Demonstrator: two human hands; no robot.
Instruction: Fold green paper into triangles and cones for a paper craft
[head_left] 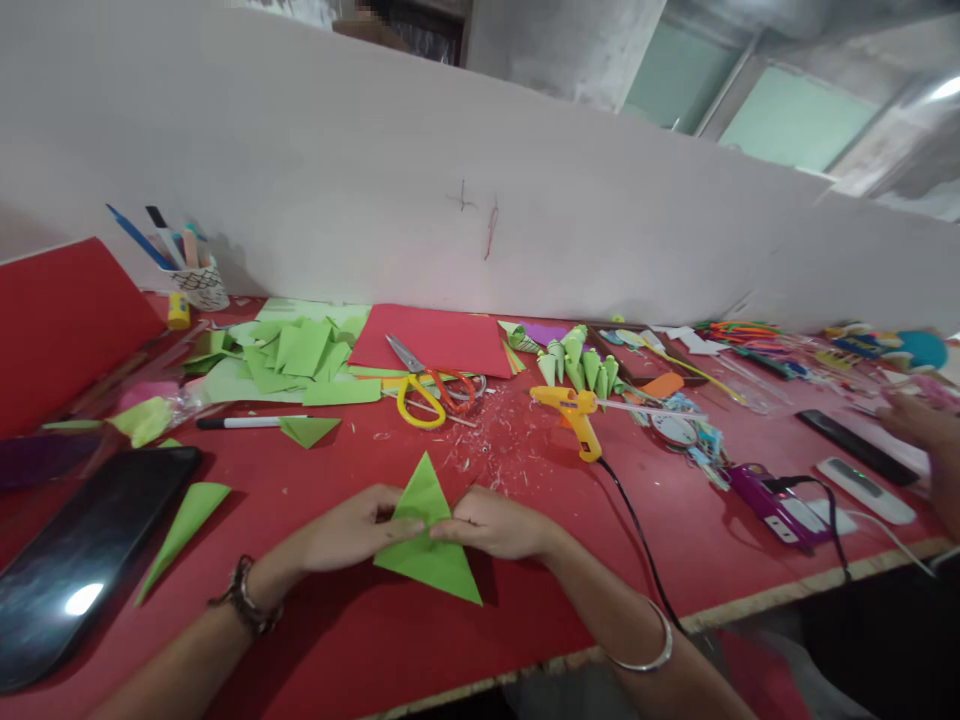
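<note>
A triangular piece of green paper (426, 500) is held between both hands just above the red table (330, 640). My left hand (352, 528) grips its left edge, thumb on the front face. From the right, my right hand (495, 522) pinches it near the middle, and the two thumbs almost meet. The fingers behind the paper are hidden. A rolled green paper cone (184, 530) lies to the left of my left hand. Beyond the hands are scissors (424, 396) with yellow and orange handles and a yellow glue gun (576, 412).
A black phone (82, 560) lies at the left. Cut green paper pieces (300, 355), red sheets (435, 340) and finished green cones (577, 360) line the back. The glue gun's cord runs toward a purple power strip (780, 508). Another person's hand (919, 420) shows at the right edge.
</note>
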